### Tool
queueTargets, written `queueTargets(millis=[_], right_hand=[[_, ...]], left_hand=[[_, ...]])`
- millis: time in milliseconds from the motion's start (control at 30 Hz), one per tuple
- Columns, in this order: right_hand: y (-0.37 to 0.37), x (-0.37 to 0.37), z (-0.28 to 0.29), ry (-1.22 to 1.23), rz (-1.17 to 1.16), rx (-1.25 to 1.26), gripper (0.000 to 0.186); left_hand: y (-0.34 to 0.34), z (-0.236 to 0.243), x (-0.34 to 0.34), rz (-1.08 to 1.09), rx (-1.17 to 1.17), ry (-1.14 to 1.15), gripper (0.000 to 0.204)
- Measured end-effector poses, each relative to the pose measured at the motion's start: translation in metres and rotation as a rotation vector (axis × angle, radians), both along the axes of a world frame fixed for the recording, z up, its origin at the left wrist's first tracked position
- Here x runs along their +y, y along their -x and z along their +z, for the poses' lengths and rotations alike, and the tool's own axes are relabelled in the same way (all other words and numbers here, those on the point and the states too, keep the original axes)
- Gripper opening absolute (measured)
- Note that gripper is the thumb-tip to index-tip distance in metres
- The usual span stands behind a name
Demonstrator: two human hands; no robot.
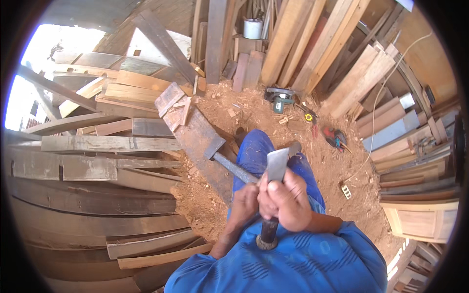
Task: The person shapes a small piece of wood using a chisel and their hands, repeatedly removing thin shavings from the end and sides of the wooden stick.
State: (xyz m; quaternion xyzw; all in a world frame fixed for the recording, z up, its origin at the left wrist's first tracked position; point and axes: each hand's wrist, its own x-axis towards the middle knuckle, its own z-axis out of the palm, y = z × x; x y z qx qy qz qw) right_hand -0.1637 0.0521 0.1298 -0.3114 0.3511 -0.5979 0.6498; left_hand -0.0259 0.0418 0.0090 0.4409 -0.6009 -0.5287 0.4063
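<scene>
Your right hand (288, 198) wraps the chisel (273, 185) nearest you — blade up; your left hand (244, 202) grips the hammer (229, 163), head far-left. Stacked planks (97, 161) crowd left, open sawdust floor (337, 166) lies right.

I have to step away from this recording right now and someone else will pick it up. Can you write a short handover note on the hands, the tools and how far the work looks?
Left hand: closed on the handle of a hammer, whose head points out over a dark board.
Right hand: closed on a wide chisel, blade up, dark handle end toward the body.
Both tools are held close together above the blue-trousered legs.
Around: stacked planks to the left, a circular saw and small hand tools on the sawdust floor ahead.
Done: both tools are in hand.
Left: no cut is visible on the board; the chisel is not yet set to wood.
</scene>
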Motion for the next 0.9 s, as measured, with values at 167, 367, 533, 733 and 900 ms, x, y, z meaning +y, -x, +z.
queueTargets(millis=[167,367,533,733,900], right_hand=[[0.032,-0.031,-0.038,-0.095,-0.153,0.254,0.018],[0.035,-0.05,-0.059,-0.023,-0.205,0.481,0.015],[0.038,-0.05,-0.058,-0.115,-0.168,0.273,0.019],[0.01,-0.042,-0.05,-0.264,-0.007,-0.283,0.018],[-0.021,-0.026,-0.046,-0.338,0.234,-0.342,0.018]], left_hand=[[-0.013,0.002,-0.028,-0.091,0.693,-0.582,0.045],[0.01,0.017,-0.031,-0.302,0.717,-0.648,0.041],[0.007,0.019,-0.04,-0.282,0.339,-0.406,0.037],[0.017,0.018,-0.072,-0.038,0.509,-0.464,0.035],[0.011,0.016,-0.093,-0.024,0.471,-0.314,0.032]])
